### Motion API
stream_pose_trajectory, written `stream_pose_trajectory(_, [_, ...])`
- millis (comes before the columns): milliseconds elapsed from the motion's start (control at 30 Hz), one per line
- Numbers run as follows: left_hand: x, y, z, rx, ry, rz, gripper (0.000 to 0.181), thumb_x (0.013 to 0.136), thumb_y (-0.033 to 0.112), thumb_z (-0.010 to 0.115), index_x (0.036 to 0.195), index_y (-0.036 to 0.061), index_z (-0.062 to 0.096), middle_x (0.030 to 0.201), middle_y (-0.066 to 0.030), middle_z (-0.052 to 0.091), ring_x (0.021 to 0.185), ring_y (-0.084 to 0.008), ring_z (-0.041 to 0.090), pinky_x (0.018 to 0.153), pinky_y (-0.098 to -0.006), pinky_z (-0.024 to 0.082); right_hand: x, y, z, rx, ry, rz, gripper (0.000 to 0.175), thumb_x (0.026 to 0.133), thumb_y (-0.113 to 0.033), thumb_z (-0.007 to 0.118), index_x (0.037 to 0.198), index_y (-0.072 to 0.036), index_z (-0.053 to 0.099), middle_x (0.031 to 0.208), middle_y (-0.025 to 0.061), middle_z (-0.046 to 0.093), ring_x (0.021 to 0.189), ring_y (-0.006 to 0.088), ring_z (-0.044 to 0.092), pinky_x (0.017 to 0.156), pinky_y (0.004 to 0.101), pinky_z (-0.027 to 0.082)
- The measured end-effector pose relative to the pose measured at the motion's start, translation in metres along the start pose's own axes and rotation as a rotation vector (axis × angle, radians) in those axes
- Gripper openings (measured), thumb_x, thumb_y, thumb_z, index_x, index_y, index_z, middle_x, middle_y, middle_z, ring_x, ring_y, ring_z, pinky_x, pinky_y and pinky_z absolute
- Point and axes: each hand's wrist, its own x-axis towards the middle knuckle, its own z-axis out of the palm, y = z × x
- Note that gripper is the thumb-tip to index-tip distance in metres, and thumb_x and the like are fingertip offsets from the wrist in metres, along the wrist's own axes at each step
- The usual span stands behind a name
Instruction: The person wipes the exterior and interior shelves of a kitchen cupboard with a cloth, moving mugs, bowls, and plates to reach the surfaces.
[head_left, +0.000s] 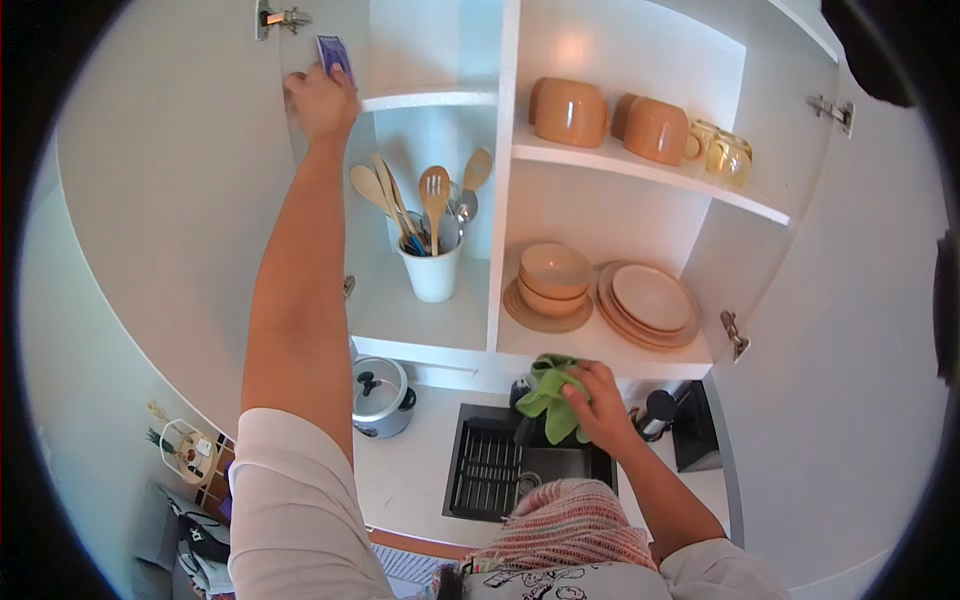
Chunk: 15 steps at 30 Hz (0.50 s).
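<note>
Raised to the upper left of the open wall cabinet, my left hand (326, 97) grips the lower end of a small purple packet (334, 54). The packet is beside the left end of the upper shelf (431, 99), near the cabinet's side wall. Lower down, my right hand (600, 405) holds a crumpled green cloth (553, 397) in front of the cabinet's bottom edge, above the sink (487, 465). A white cup (431, 276) with wooden spoons and other utensils stands on the cabinet floor below my left hand.
Orange mugs (570, 112) and yellow glass cups (729, 157) sit on the right shelf. Below are stacked bowls (555, 274) and plates (652, 300). Open doors (172, 187) flank the cabinet. A rice cooker (381, 397) stands on the counter (405, 480).
</note>
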Motion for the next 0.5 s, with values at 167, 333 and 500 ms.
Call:
stream_pose_trajectory(167, [-0.100, 0.000, -0.010, -0.341, 0.430, 0.458, 0.047, 0.088, 0.029, 0.052, 0.123, -0.0007, 0.043, 0.126, -0.0300, 0.026, 0.116, -0.0424, 0.028, 0.096, -0.0475, 0.030, -0.043, 0.027, -0.031, 0.030, 0.283, 0.201, 0.029, 0.091, -0.021, 0.049, 0.103, 0.005, 0.053, 0.102, 0.0195, 0.051, 0.097, 0.0332, 0.049, 0.089, 0.0362, 0.037])
stream_pose_trajectory(333, [-0.199, -0.031, -0.058, -0.303, 0.233, 0.439, 0.048, 0.085, 0.025, 0.057, 0.123, -0.0009, 0.042, 0.128, -0.0307, 0.021, 0.119, -0.0419, 0.023, 0.098, -0.0467, 0.027, -0.096, 0.037, -0.049, 0.172, 0.499, 0.404, 0.031, 0.093, -0.026, 0.047, 0.102, 0.003, 0.054, 0.098, 0.0133, 0.053, 0.091, 0.0228, 0.050, 0.085, 0.0317, 0.039])
stream_pose_trajectory(500, [-0.276, -0.067, -0.138, -0.254, 0.097, 0.309, 0.046, 0.083, 0.014, 0.060, 0.123, 0.0011, 0.043, 0.131, -0.0284, 0.020, 0.123, -0.0401, 0.022, 0.098, -0.0455, 0.028, -0.108, 0.040, -0.069, 0.558, 0.596, 0.617, 0.034, 0.092, -0.032, 0.050, 0.104, -0.001, 0.056, 0.094, 0.0059, 0.057, 0.083, 0.0142, 0.052, 0.077, 0.0278, 0.042])
